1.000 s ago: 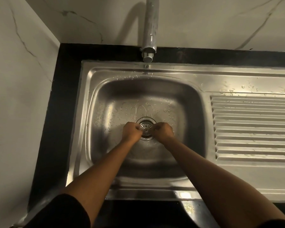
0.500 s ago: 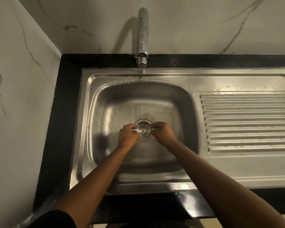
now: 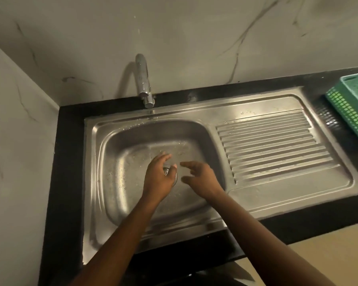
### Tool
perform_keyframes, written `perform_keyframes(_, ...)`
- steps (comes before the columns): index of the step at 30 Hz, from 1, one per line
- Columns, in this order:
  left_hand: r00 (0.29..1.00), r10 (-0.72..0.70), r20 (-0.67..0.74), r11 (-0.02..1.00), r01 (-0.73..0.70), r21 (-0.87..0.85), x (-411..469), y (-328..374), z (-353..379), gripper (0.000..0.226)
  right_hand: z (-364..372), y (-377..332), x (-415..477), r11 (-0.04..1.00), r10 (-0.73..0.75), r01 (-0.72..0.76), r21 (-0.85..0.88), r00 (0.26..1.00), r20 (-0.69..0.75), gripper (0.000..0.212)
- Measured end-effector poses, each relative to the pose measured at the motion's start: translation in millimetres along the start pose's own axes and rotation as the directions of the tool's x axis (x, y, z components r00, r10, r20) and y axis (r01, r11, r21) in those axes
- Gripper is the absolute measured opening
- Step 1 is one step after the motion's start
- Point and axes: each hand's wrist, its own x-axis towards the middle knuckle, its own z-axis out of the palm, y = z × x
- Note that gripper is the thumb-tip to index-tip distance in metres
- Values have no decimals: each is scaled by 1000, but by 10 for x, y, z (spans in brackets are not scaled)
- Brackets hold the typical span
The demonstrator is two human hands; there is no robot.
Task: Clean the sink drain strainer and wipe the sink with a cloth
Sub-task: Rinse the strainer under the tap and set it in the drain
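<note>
The steel sink basin [image 3: 120, 162] is wet with droplets. My left hand [image 3: 158, 179] is over the drain at the basin's middle, and its thumb and fingers grip the small round metal drain strainer [image 3: 166, 171], which is mostly hidden by the hand. A thin arc of the drain rim [image 3: 175, 181] shows just right of that hand. My right hand [image 3: 199, 179] hovers beside it to the right, fingers apart and holding nothing. No cloth is in view.
A chrome tap [image 3: 144, 83] stands behind the basin. The ribbed drainboard [image 3: 273, 145] lies to the right. A green plastic basket [image 3: 351, 106] sits on the black counter [image 3: 68, 162] at far right. Marble walls close the left and back.
Both hands were pinching the strainer in the drain. Now my right hand has let go and opened, while my left hand keeps hold of the strainer. My view has pulled back and tilted.
</note>
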Motion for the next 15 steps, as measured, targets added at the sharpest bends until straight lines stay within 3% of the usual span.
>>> perform_keyframes(3,998,-21,65,1000,20,22,-81,119,85,40,-123,53,-60,998,40,-42,42,998,48,52)
perform_keyframes(9,996,10,86,999,-7,-39,-272,466,394,25,-674,192,-289,954,-1,36,297,993,-116,32)
perform_keyframes(15,985,130,116,988,-119,-97,-552,1134,1078,18,-1616,495,-768,857,-33,115,503,985,-169,21)
